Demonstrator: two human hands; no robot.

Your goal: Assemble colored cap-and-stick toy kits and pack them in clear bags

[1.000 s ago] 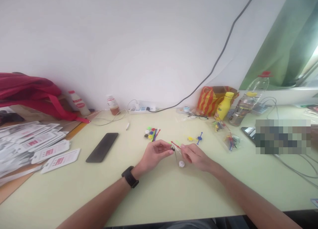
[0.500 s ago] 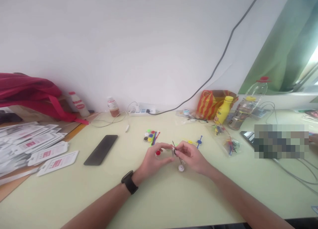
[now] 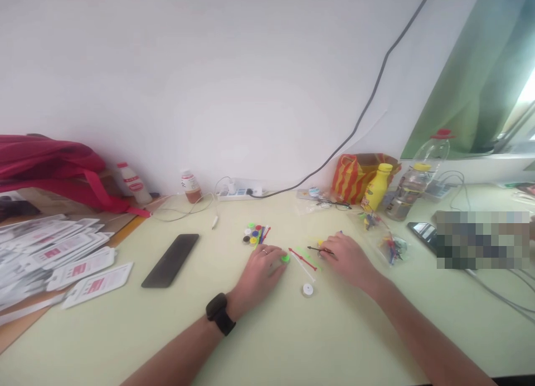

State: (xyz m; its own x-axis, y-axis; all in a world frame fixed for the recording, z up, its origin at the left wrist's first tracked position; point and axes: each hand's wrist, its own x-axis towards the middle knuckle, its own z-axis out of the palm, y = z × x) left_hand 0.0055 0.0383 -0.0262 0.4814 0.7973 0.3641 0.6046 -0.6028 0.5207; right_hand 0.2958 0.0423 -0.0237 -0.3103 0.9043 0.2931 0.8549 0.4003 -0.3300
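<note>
A black arrow [image 3: 315,249] seems held by the right hand [image 3: 349,257]. A green disc [image 3: 285,259] is touched by the left hand [image 3: 259,270], its grip unclear.

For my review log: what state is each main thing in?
Left hand: at green disc, grip unclear
Right hand: at black arrow, grip unclear
Red arrow: lying, untouched
White disc: lying, untouched
Black phone: flat, unlit
Watch: strapped on, screen dark
Yellow bottle: capped
Brown-drink bottle: capped
Power strip: black plug inserted

Left hand [image 3: 259,269] and right hand [image 3: 348,259] sit apart, both palm-down (fingers [image 3: 332,245] bent), forearms [image 3: 188,344] slanting inward.
</note>
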